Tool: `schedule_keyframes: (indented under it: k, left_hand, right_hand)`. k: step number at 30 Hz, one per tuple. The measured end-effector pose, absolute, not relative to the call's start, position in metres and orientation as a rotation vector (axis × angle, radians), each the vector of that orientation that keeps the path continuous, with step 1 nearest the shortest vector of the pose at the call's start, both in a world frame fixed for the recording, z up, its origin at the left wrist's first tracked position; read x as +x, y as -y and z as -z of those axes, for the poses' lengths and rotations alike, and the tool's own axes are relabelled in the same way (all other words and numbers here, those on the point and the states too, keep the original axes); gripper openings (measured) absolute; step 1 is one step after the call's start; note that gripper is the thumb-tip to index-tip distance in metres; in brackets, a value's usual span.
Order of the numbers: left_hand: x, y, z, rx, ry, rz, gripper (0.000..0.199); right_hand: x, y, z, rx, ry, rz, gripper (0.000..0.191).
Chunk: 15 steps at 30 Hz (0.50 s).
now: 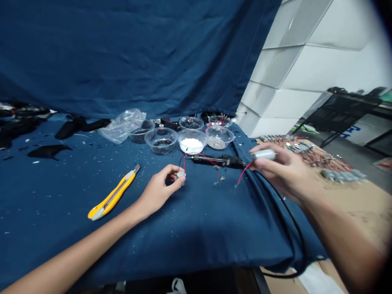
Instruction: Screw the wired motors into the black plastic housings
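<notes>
On the blue cloth: two hands work apart, one part in each.
Left hand: fingertips pinch a small grey part.
Right hand: fingers grip a silvery cylinder, red wire dangling.
Loose wire: any move calls for keeping it clear of the black tool.
Nearby: yellow cutter, black cable.

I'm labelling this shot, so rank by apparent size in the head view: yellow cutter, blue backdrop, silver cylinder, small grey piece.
1. Blue backdrop
2. Yellow cutter
3. Silver cylinder, in the right hand
4. Small grey piece, in the left hand
</notes>
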State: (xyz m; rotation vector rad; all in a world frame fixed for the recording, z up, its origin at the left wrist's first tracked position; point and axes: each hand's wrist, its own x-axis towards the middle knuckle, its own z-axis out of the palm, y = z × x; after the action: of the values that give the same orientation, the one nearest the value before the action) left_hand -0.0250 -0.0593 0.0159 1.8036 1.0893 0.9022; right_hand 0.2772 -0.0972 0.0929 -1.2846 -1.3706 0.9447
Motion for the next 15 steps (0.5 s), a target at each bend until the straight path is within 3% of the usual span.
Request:
schedule_keyframes:
  k: [7,15]
  left_hand:
    - [-0.041,0.056,-0.011,1.683,-1.113,-1.032,0.029]
    - [-0.041,0.028,-0.006,1.662,-1.24,-1.114,0.03]
  right_hand:
    - [0.21,0.065,-0.046,-1.054,1.33,-1.61,0.026]
    - [0.205,0.03,-0.053,-0.901,0.973,-1.457,0.022]
